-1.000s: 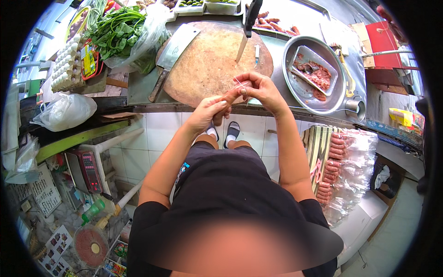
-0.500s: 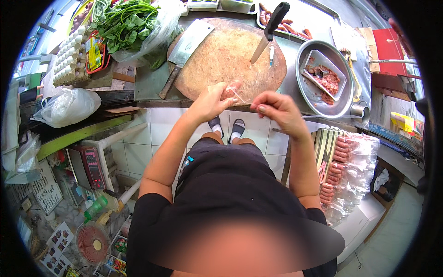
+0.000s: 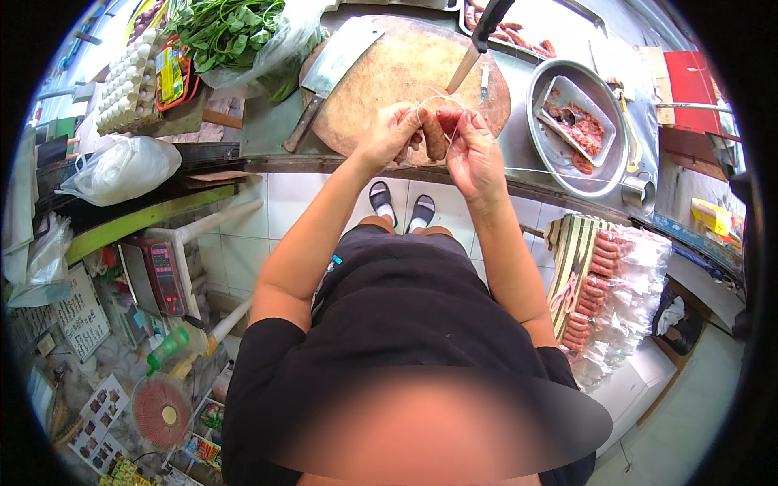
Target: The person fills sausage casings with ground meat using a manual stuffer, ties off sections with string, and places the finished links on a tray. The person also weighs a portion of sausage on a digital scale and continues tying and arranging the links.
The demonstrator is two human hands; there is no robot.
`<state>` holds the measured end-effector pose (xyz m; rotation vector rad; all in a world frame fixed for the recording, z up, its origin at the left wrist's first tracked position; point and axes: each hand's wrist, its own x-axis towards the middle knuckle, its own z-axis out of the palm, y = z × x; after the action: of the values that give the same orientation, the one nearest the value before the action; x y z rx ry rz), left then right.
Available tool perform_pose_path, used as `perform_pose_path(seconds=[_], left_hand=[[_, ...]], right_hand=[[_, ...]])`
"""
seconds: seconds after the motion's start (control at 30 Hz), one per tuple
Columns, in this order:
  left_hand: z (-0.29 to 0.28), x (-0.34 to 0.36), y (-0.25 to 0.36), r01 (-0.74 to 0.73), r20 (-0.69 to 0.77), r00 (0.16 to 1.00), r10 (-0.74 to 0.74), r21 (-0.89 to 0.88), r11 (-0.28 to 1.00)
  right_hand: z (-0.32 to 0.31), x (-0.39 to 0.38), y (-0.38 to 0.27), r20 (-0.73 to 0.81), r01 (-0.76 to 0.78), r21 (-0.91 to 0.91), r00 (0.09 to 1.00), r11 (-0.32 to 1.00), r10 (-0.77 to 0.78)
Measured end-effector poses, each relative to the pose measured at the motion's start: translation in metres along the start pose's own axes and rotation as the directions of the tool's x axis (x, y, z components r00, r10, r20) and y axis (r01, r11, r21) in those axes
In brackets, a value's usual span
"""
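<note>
Over the front of a round wooden chopping board, my left hand pinches thin white string at the end of a short brown-pink sausage. My right hand grips the other side of it, with string looped up between the fingertips of both hands. Behind them a black-handled knife stands with its tip down on the board, beside a thin syringe-like item. A cleaver lies at the board's left.
At right, a steel bowl holds a tray of minced meat; behind it is a sausage tray. Leafy greens, eggs and a white bag sit at left. Packed sausages lie low right, a scale low left.
My hands parted slightly, pulling the string, then came together again higher and around the sausage, which now hangs more upright between them with the string looped above it. The view has shifted slightly.
</note>
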<state>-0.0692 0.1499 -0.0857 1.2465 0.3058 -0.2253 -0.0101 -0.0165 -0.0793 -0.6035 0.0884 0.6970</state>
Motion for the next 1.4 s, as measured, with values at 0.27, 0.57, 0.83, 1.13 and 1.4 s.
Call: perform_pose_path(seconds=[0.27, 0.57, 0.83, 1.13, 1.4], left_hand=[[0.020, 0.010, -0.021, 0.075, 0.093, 0.995, -0.047, -0.327, 0.942], [0.013, 0.010, -0.030, 0.147, 0.249, 0.968, -0.022, -0.493, 0.858], [0.024, 0.003, -0.025, 0.118, 0.111, 0.991, -0.068, -0.546, 0.830], [0.006, -0.001, -0.021, 0.186, 0.249, 0.964, -0.093, -0.383, 0.905], [0.010, -0.006, -0.020, 0.126, 0.164, 0.985, -0.058, -0.447, 0.885]], right_hand=[[-0.015, 0.001, 0.031, -0.207, 0.112, -0.028, 0.971, 0.993, -0.115], [0.003, -0.005, -0.001, -0.080, 0.056, -0.510, 0.990, 0.858, -0.112], [0.000, -0.017, 0.030, -0.036, 0.229, -0.556, 0.954, 0.799, -0.299], [-0.002, -0.012, -0.001, 0.012, 0.097, -0.740, 0.991, 0.666, -0.130], [0.001, 0.010, -0.058, 0.108, -0.133, -0.318, 0.979, 0.939, 0.175]])
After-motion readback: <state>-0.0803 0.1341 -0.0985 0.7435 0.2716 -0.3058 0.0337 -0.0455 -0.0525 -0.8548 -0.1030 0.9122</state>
